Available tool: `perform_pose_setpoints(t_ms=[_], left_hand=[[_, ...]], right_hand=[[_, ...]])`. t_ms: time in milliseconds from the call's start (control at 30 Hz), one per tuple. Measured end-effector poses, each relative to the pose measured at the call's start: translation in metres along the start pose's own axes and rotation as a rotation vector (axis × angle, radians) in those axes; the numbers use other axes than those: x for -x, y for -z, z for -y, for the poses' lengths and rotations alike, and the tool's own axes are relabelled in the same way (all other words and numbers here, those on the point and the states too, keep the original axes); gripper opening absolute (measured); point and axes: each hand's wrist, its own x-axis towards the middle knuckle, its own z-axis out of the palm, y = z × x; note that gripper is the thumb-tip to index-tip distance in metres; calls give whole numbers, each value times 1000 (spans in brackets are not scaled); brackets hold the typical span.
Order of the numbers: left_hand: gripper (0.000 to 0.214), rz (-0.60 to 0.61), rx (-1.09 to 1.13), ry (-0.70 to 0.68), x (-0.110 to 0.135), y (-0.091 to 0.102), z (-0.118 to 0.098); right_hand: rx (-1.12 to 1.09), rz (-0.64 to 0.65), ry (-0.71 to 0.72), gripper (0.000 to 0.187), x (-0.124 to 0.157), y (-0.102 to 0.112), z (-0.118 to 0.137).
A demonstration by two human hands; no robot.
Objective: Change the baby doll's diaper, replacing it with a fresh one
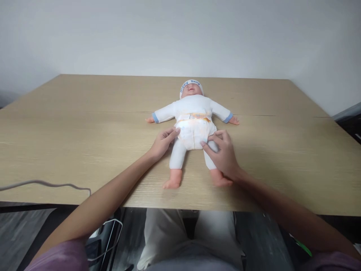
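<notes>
A baby doll (194,103) in a white suit with blue cuffs and a white printed headband lies on its back, arms spread and feet toward me. Around its hips sits a white diaper (193,133) with an orange-edged printed waistband. My left hand (164,142) is closed at the diaper's left edge by the leg, its thumb lying on the edge. At the right leg edge, my right hand (221,150) pinches the diaper between thumb and bent fingers. The fingertips of the left hand are partly hidden behind the doll's side.
The doll lies on a light wooden table (84,150) with a seam across it. A grey cable (45,183) runs over the table's front left. Behind stands a pale wall (180,37). Below the front edge are my legs and a dark bin-like container (104,241).
</notes>
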Motion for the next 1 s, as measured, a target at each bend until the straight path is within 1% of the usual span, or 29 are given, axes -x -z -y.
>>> perform_pose_setpoints(t_ms=[100,300,367,433,533,600,667,700,733,800,833,900,933,1000], left_hand=[[63,-8,14,-30,2,-2,-1],[62,-33,2,-98,1,-7,-3],[62,-36,-24,-120,1,-7,-2],[58,-39,-79,-143,3,-4,0],[50,-43,-213,-221,13,11,5],[45,-38,-353,-287,21,28,7],[41,-66,-551,-362,22,48,9],[41,-107,-671,-408,19,57,10],[41,-166,-797,-453,13,65,11],[46,-297,-1024,-507,-7,73,14],[51,-349,-1113,-510,-20,74,15],[64,-401,-1225,-477,-49,69,16],[69,-407,-1253,-453,-62,65,15],[72,-392,-1288,-397,-85,57,14]], right_hand=[[6,7,-5,14,-2,-1,-2],[-26,11,43,13,-5,-7,-6],[-54,10,55,15,-4,-6,-7],[-81,30,86,17,-1,1,-11],[-55,64,213,26,7,22,-27],[46,55,334,31,8,39,-47],[193,33,421,30,1,52,-71],[268,12,421,30,-7,54,-82],[339,-7,386,31,-17,54,-92],[464,-32,273,41,-44,45,-106],[513,-29,224,48,-58,37,-110],[574,6,164,57,-84,18,-113],[588,30,141,59,-94,8,-112],[600,69,94,62,-108,-8,-111]])
